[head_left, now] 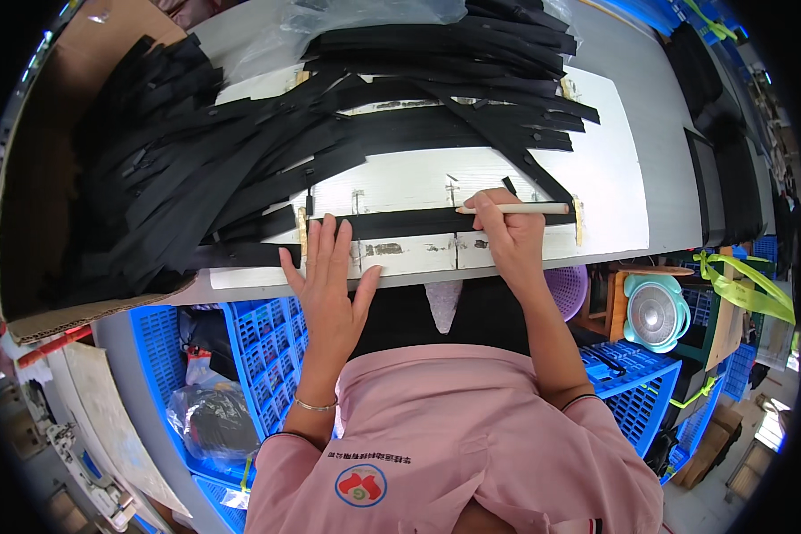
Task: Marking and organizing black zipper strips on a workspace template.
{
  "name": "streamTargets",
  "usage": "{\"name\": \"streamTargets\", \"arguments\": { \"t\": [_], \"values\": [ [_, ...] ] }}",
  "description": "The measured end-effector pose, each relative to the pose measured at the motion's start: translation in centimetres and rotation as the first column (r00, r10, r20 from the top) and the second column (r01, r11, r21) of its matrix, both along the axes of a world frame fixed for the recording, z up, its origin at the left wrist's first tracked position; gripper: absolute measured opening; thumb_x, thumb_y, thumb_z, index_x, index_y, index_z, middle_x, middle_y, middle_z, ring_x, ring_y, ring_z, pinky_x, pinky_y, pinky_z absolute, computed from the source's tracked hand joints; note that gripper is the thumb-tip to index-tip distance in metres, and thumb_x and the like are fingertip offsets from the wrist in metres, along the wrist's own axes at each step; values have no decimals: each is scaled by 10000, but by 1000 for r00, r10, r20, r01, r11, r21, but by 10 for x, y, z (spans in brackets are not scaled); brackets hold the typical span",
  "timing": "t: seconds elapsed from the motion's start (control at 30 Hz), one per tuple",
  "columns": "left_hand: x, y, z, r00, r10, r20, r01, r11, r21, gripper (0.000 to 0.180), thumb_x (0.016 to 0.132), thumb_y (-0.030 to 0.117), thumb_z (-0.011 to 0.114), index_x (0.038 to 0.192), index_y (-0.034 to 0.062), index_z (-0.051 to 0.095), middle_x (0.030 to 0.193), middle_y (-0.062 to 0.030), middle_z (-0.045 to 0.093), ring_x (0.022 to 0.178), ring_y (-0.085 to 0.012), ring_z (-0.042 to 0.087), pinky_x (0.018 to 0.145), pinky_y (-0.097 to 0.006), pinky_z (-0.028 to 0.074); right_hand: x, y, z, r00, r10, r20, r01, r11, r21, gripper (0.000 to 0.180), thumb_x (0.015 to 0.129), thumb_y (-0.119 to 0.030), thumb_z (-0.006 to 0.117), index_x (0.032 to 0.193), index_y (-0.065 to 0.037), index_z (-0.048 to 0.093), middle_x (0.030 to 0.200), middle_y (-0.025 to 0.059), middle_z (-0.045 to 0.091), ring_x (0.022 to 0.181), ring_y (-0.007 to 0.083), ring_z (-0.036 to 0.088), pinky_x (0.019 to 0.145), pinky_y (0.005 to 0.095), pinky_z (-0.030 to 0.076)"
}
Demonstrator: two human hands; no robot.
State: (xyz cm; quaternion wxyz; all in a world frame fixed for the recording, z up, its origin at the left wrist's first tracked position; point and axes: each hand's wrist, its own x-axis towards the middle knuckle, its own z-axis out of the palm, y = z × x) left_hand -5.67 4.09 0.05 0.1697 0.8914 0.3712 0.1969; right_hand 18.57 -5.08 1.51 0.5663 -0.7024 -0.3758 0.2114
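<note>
A black zipper (400, 222) lies straight across a marked white board (614, 178) in front of me. My left hand (327, 262) rests flat at the zipper's left end, its fingers spread and fingertips pressing on it. In my right hand (507, 227) is a white pencil (529, 208), held almost level with its tip at the zipper's upper edge. Another black zipper runs slantwise from the pile down to the pencil's right end.
A heap of black zippers (436, 53) covers the board's far side. More spill from an open cardboard box (18, 222) at the left. Clear plastic film (347, 22) lies at the back. Blue crates (271, 356) and a turquoise round fan (657, 311) stand below the table.
</note>
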Motion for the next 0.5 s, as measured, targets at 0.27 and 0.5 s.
{"name": "streamTargets", "arguments": {
  "t": [0.27,0.5],
  "values": [
    [45,-28,13,969,-243,51,245,968,-50,760,961,367,725,1590,55,436,1658,-143,407,1576,-309,303,1259,-625,42,-1,2,1,999,28,-24,-28,999,-27,235,1054,-135,614,975,33,758,714,27,636,655,60,544,588,240,409],
    [60,-33,9,971,-232,51,236,967,-92,623,969,307,730,1514,70,546,1605,-123,487,1534,-308,378,1267,-596,86,-2,3,3,1000,18,10,-18,1000,13,231,1033,-145,624,952,28,755,706,51,670,613,100,582,586,273,455]
  ]
}}
